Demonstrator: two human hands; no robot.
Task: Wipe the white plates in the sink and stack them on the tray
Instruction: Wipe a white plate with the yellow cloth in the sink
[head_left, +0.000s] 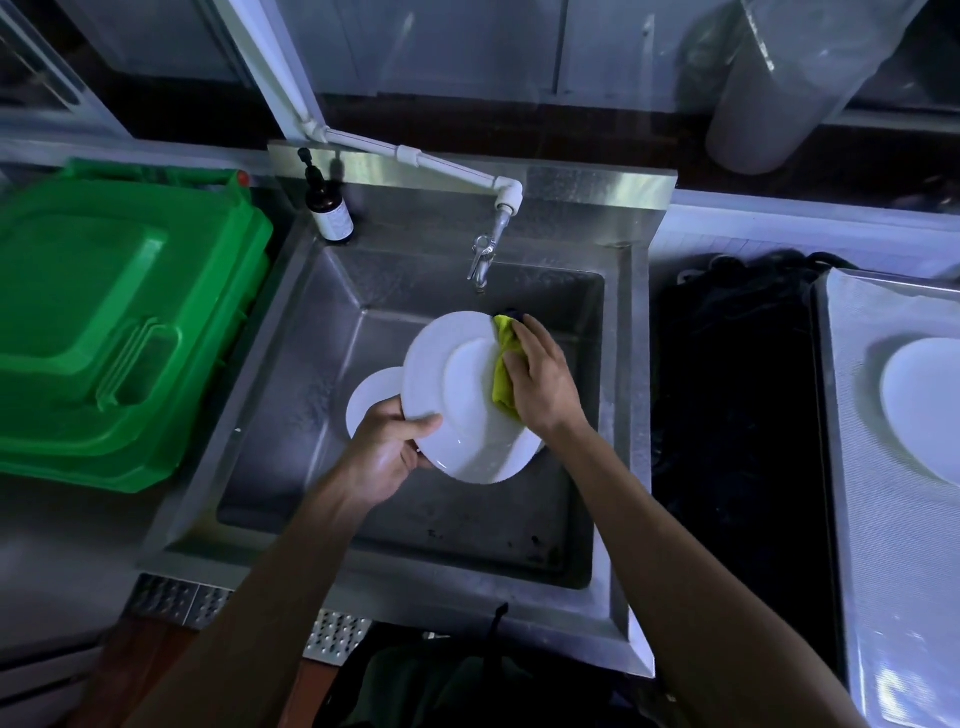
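Three white plates show from your head camera, but start with the biggest things. Your stainless sink fills the middle, its basin lying under both of your hands. Well to the left of your left fingers sits a green bin lid. Far to the right of your right fingers lies the tray, with a stacked plate resting on it, partly cut off by the picture's edge. Between the sink and the tray there is a dark gap whose contents you cannot make out.

Your held plate is over the basin, tilted with its face toward you. Your left hand clamps its lower left rim, thumb on the face, the other fingers hidden behind it. A second plate in the sink lies partly hidden behind the held one, just above your left fingers, on the basin floor.

Your right hand is closed on a yellow-green cloth and presses it against the right part of the held plate; a dark bit of the cloth peeks out just beyond your fingertips. Above your right fingers the faucet hangs over the back of the basin, fed by a white pipe. Up and left of both hands, a dark pump bottle stands upright on the sink's back left corner.
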